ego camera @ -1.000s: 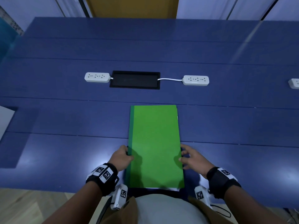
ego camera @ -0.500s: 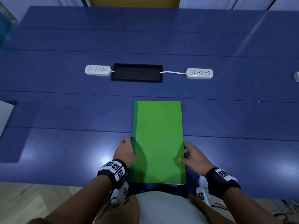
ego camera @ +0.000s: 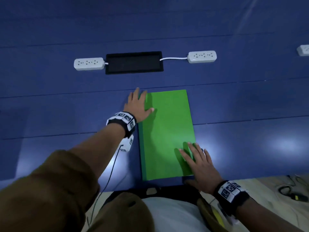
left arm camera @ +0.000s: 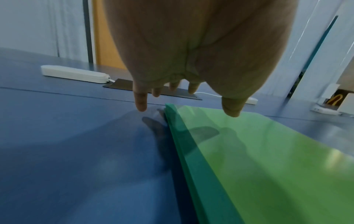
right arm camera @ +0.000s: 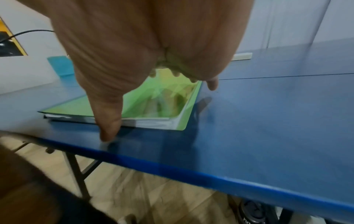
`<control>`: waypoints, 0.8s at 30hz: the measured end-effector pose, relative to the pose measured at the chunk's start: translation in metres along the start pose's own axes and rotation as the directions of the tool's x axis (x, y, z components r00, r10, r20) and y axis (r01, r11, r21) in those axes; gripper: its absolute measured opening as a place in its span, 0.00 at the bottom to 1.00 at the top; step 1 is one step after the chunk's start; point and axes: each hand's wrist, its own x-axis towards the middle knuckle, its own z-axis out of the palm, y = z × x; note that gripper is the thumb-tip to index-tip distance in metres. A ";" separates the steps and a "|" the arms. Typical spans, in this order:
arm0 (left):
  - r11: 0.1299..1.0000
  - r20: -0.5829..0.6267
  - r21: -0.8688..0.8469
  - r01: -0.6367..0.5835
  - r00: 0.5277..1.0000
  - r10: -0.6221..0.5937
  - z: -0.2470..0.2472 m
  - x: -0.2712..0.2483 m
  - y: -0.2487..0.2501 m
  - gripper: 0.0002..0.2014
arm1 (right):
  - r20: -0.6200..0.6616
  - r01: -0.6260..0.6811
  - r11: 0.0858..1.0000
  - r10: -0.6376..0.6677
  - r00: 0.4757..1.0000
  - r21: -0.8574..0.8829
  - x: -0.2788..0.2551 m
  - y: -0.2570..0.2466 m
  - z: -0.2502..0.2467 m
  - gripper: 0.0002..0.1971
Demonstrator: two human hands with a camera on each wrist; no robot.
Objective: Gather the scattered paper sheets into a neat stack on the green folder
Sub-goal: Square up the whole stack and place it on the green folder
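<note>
**A:** How do the hands sit on it?

**B:** The left hand [ego camera: 137, 106] lies flat with fingers straight at the far left corner of the closed, flat green plastic folder [ego camera: 167, 131], thumb on the cover, fingers reaching past the darker spine edge. The right hand [ego camera: 199, 164] is spread flat over the near right corner, thumb tip down on the blue table [ego camera: 66, 114]. Neither grasps anything.

**B:** The folder's long axis runs straight away from the person, between the hands, so they hold opposite corners.

**A:** And the paper?

**B:** A white stack of paper sheets [right arm camera: 153, 123] shows at the folder's near edge, under the cover. No loose sheet is visible, so the gathering looks nearly done.

**A:** What else is on the table?

**B:** White power strips [ego camera: 88, 63] and a black cable hatch [ego camera: 133, 62], well apart beyond the folder.
</note>
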 end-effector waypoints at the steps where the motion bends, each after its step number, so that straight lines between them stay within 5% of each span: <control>1: 1.000 0.044 0.020 -0.005 0.999 0.004 -0.002 0.012 0.000 0.46 | -0.023 -0.010 0.999 0.010 1.000 0.034 0.003 0.000 0.001 0.72; 6: 0.992 0.092 0.121 -0.019 0.996 0.008 -0.001 0.040 0.010 0.44 | 0.033 0.002 0.999 -0.004 0.999 0.040 0.014 -0.001 -0.010 0.59; 12: 0.994 0.129 0.108 -0.021 0.992 0.006 -0.009 0.045 0.012 0.41 | -0.004 0.062 0.998 -0.062 0.998 -0.016 0.009 0.000 -0.002 0.58; 16: 0.984 0.109 -0.131 0.122 0.988 -0.108 -0.016 0.027 0.000 0.45 | -0.043 -0.021 0.989 0.027 0.999 0.143 0.011 0.007 -0.006 0.61; 19: 0.855 0.106 -0.382 0.350 0.936 -0.336 -0.012 -0.017 -0.011 0.47 | -0.045 -0.184 0.838 0.240 0.970 0.514 0.024 0.022 -0.026 0.62; 21: 0.739 0.246 -0.494 0.458 0.889 -0.387 -0.004 -0.045 -0.017 0.47 | 0.002 -0.284 0.702 0.374 0.927 0.653 0.040 0.037 -0.038 0.56; 24: 0.471 0.475 -0.626 0.621 0.783 -0.401 0.011 -0.070 -0.013 0.43 | 0.152 -0.379 0.570 0.405 0.902 0.729 0.067 0.048 -0.055 0.44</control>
